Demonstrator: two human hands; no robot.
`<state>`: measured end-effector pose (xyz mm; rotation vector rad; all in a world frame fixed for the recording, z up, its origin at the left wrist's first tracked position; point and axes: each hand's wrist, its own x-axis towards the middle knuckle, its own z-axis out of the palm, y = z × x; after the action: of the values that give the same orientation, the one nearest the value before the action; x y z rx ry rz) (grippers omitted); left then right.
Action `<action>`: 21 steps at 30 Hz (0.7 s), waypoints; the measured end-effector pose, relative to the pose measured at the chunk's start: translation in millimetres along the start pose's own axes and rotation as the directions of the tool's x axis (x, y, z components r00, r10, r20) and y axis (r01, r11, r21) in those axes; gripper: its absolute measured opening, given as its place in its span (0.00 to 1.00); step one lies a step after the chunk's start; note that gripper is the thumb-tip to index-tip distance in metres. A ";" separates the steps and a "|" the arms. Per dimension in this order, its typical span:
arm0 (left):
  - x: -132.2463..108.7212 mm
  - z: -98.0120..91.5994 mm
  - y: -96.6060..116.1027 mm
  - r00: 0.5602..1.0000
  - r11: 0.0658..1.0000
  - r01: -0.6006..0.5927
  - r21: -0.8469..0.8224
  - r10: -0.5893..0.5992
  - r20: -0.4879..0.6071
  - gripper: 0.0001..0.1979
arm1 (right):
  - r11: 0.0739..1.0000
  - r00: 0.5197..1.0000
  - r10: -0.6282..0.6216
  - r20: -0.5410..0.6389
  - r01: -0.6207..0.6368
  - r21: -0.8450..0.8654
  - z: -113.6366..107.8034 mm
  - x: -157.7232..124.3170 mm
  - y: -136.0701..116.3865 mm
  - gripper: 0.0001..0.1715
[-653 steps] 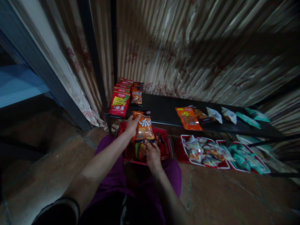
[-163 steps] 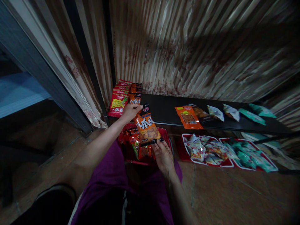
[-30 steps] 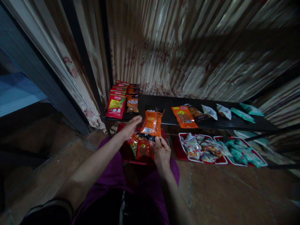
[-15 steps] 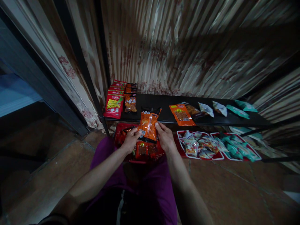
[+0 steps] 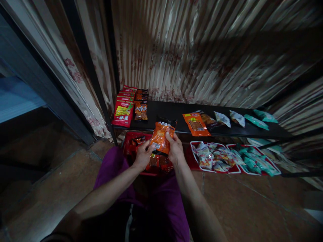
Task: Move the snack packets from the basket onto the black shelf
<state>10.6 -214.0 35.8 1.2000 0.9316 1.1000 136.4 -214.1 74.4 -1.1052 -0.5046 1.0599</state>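
Between my two hands is an orange snack bag [image 5: 162, 136] with black ends, held above a red basket [image 5: 128, 138] of more snack bags. My left hand [image 5: 144, 155] grips its lower left corner, thumb on top. On its right side, my right hand [image 5: 175, 148] pinches it with the thumb across the front; the fingers behind are partly hidden. Just beyond, on a black shelf [image 5: 165, 109], similar small orange bags [image 5: 141, 111] stand in a row beside red snack bags [image 5: 123, 113].
Farther right on the shelf lie a flat orange packet [image 5: 196, 124], white bags [image 5: 222, 119] and teal bags [image 5: 256, 122]. Below, on the right, are a basket of white-and-red bags [image 5: 205, 156] and a basket of teal bags [image 5: 253, 164]. A striped curtain [image 5: 176, 67] hangs behind.
Both hands have shifted slightly right with the orange bag, which is now tilted clockwise. My right thumb has moved farther over its front.
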 end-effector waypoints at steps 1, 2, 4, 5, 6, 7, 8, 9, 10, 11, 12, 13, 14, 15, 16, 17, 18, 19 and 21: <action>-2.6 1.2 -1.3 1.000 1.000 -0.020 -0.013 0.020 0.014 0.14 | 0.999 1.000 0.018 -0.016 -0.017 0.028 -0.5 2.1 1.3 0.25; -5.3 2.1 -2.5 0.999 0.999 -0.031 -0.023 0.032 0.022 0.16 | 0.999 0.999 0.030 -0.031 -0.029 0.046 -1.3 4.3 2.6 0.24; -10.0 3.0 -3.8 1.000 1.000 -0.018 -0.021 0.019 0.023 0.18 | 0.999 0.998 0.027 -0.063 -0.025 0.037 -3.5 7.9 6.2 0.24; -11.7 3.0 -3.8 1.000 1.000 -0.007 -0.014 0.007 0.024 0.19 | 1.000 0.997 0.008 -0.081 -0.007 0.011 -4.8 9.4 8.5 0.24; -12.8 2.8 -3.6 1.000 1.000 -0.001 -0.005 0.001 0.024 0.20 | 1.000 0.995 -0.021 -0.099 0.019 -0.022 -6.3 10.8 11.2 0.24; -13.2 2.3 -3.3 1.000 1.000 -0.003 0.004 0.003 0.028 0.21 | 0.997 0.992 -0.056 -0.116 0.049 -0.060 -7.8 12.2 14.1 0.24; -13.0 1.9 -3.2 0.999 1.000 -0.011 0.009 0.010 0.035 0.22 | 0.991 0.987 -0.094 -0.129 0.081 -0.103 -9.4 13.8 17.0 0.25; -12.3 1.4 -3.3 0.999 1.000 -0.021 0.011 0.021 0.045 0.22 | 0.981 0.980 -0.139 -0.141 0.117 -0.155 -11.1 15.6 19.6 0.26; -11.3 1.1 -3.7 0.998 0.999 -0.032 0.008 0.031 0.052 0.23 | 0.962 0.968 -0.196 -0.156 0.159 -0.222 -12.7 17.5 21.7 0.28; -10.0 1.1 -4.5 0.997 0.999 -0.039 0.001 0.039 0.060 0.23 | 0.930 0.950 -0.265 -0.167 0.206 -0.303 -14.1 19.2 23.1 0.29; -8.6 1.5 -5.3 0.997 0.999 -0.042 -0.008 0.043 0.066 0.23 | 0.885 0.923 -0.344 -0.171 0.258 -0.389 -15.2 20.5 23.9 0.31; -7.2 2.2 -6.1 0.996 0.999 -0.042 -0.021 0.044 0.072 0.23 | 0.826 0.889 -0.428 -0.163 0.312 -0.470 -16.1 21.3 23.9 0.32; -5.9 3.2 -6.4 0.996 0.999 -0.042 -0.033 0.045 0.078 0.22 | 0.759 0.848 -0.511 -0.144 0.366 -0.538 -16.5 21.3 23.4 0.34; -4.7 4.5 -6.1 0.996 0.998 -0.040 -0.041 0.043 0.081 0.22 | 0.694 0.808 -0.579 -0.113 0.415 -0.588 -16.8 20.5 22.5 0.35; -3.7 6.0 -5.1 0.996 0.998 -0.036 -0.046 0.040 0.080 0.22 | 0.638 0.775 -0.628 -0.074 0.458 -0.619 -16.8 19.0 21.4 0.34; -2.8 7.5 -3.4 0.997 0.998 -0.032 -0.045 0.035 0.075 0.21 | 0.593 0.752 -0.658 -0.029 0.495 -0.635 -16.7 16.9 20.4 0.32; -2.0 9.1 -1.2 0.997 0.999 -0.030 -0.044 0.033 0.070 0.21 | 0.561 0.741 -0.671 0.018 0.524 -0.641 -16.6 14.4 19.6 0.29; -1.4 10.5 1.4 0.997 0.999 -0.031 -0.044 0.034 0.066 0.21 | 0.541 0.740 -0.670 0.066 0.546 -0.640 -16.5 11.9 19.2 0.26; -0.8 13.0 6.7 0.997 0.998 -0.041 -0.051 0.044 0.070 0.22 | 0.529 0.748 -0.649 0.140 0.576 -0.623 -16.5 7.6 19.4 0.23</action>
<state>21.9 -217.6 44.3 1.2151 0.8234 1.1014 144.3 -214.0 49.0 -1.4050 -1.1329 0.1577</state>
